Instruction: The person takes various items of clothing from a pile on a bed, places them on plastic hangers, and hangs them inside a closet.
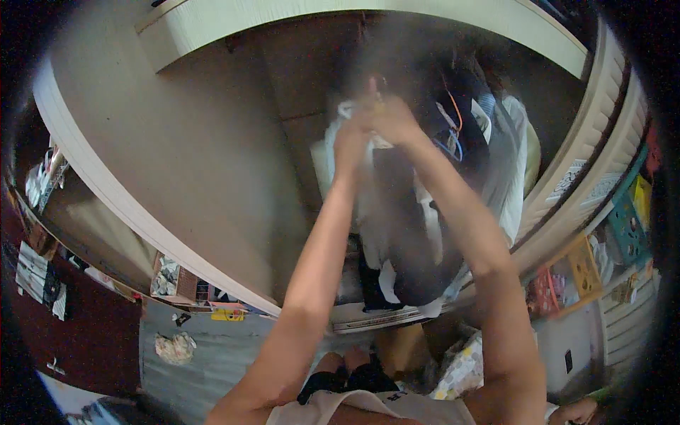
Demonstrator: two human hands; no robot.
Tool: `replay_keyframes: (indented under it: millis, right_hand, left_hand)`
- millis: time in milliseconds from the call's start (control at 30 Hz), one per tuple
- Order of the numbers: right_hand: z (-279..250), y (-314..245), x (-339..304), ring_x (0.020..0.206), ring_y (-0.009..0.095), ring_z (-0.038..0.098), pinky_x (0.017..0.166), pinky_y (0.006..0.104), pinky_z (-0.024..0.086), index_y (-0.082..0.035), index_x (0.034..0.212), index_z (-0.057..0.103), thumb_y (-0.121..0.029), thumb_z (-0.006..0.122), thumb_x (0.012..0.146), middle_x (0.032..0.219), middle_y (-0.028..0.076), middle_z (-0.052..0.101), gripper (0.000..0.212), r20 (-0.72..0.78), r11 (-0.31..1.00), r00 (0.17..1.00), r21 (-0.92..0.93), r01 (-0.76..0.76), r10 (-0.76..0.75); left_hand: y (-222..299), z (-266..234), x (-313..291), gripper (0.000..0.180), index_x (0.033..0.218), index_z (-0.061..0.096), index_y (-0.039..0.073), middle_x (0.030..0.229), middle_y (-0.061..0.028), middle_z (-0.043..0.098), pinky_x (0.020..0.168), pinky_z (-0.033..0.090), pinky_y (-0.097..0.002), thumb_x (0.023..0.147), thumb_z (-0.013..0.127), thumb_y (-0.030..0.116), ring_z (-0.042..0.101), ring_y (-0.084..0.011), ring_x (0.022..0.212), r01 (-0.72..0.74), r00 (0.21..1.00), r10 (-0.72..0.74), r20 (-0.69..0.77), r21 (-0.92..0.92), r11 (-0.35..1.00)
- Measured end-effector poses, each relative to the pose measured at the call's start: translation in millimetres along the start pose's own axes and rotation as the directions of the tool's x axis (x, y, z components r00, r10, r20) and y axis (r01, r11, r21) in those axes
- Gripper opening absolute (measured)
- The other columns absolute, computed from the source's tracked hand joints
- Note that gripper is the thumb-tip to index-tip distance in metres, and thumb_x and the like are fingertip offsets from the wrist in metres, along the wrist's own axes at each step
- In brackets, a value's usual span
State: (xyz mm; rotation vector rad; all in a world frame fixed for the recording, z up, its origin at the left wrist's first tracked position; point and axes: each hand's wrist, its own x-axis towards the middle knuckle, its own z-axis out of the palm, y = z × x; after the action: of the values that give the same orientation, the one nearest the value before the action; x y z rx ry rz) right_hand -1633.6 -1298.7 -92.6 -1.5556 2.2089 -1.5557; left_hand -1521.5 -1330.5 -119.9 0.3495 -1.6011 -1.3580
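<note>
Both my arms stretch forward into a wardrobe, and my hands come together above a row of hanging clothes. My left hand [352, 144] is beside a pale garment [328, 152]; its fingers run together with the other hand and are hard to see. Touching it is my right hand [394, 120], fingers curled in, one digit pointing up; what it holds is blurred. Below the hands hangs a dark garment [411, 234]. To the right are an orange hanger [455, 103], a blue hanger [459, 147] and a light grey garment [511, 170].
A pale wardrobe panel [191, 156] stands on the left, with folded-back ribbed doors [567, 191] at right. Baskets [559, 283] of small items sit beyond them. Crumpled cream cloth [175, 348] lies on the floor. Another person's hand [577, 411] shows at lower right.
</note>
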Motion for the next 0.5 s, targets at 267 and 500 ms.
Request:
replay_keyframes:
  millis: [267, 500]
  right_hand:
    - [20, -68, 87, 0.106, 0.035, 0.049, 0.091, 0.0373, 0.039, -0.008, 0.126, 0.041, -0.051, 0.062, 0.064, 0.118, 0.022, 0.05, 0.079, 0.041, 0.835, 0.855, -0.2, 0.514, -0.517]
    - [7, -33, 248, 0.116, 0.035, 0.04, 0.095, 0.0437, 0.036, -0.007, 0.128, 0.037, -0.047, 0.07, 0.062, 0.128, 0.017, 0.041, 0.084, 0.105, 0.67, 0.682, -0.131, 0.731, -0.724]
  left_hand:
    - [46, -42, 75, 0.05, 0.108, 0.055, 0.002, 0.106, -0.0205, 0.057, 0.084, 0.039, -0.0374, 0.086, 0.035, 0.041, 0.051, -0.0347, 0.1, 0.186, 0.958, -0.104, -0.267, 0.303, 0.935]
    - [40, -31, 137, 0.052, 0.121, 0.048, 0.01, 0.123, -0.0177, 0.048, 0.092, 0.036, -0.0372, 0.084, 0.038, 0.046, 0.045, -0.0349, 0.112, -0.557, 0.728, 0.686, -0.013, 0.572, 0.602]
